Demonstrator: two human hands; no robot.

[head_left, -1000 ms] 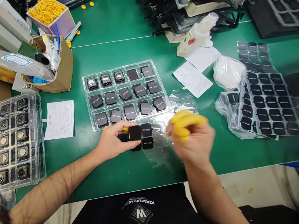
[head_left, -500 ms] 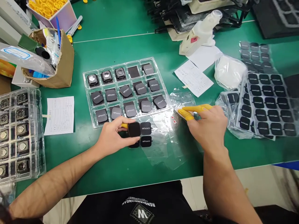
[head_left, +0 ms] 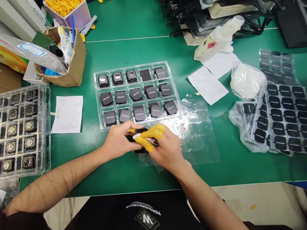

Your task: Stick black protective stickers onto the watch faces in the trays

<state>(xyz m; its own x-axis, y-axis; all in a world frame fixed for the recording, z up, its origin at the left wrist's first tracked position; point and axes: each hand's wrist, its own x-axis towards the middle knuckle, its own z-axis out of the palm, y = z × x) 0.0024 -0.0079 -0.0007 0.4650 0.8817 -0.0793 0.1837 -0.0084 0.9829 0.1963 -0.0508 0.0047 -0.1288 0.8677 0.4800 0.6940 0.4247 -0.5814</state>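
Observation:
My left hand (head_left: 119,139), a yellow finger cot on one finger, is closed around a black square watch body (head_left: 141,130), mostly hidden by my fingers. Yellow finger cots cover the thumb and fingers of my right hand (head_left: 165,148), which pinches a small white wipe (head_left: 137,136) against the watch body. Just beyond my hands lies a clear blister tray (head_left: 174,88). Its cells hold several square pieces with black film covers and a few watches with their round sensor backs up. Clear plastic film (head_left: 206,127) is spread under and right of my right hand.
At left stand a stacked watch tray (head_left: 38,127), a paper form (head_left: 67,114) and a cardboard box (head_left: 79,60) of supplies. On the right are a white bottle (head_left: 219,38), papers (head_left: 208,84), a bagged white stack (head_left: 248,80) and black sticker sheets (head_left: 279,116).
My right hand has come left from the plastic film to the watch body, bringing the white wipe onto it. My left hand keeps its hold. The whole view has shifted slightly.

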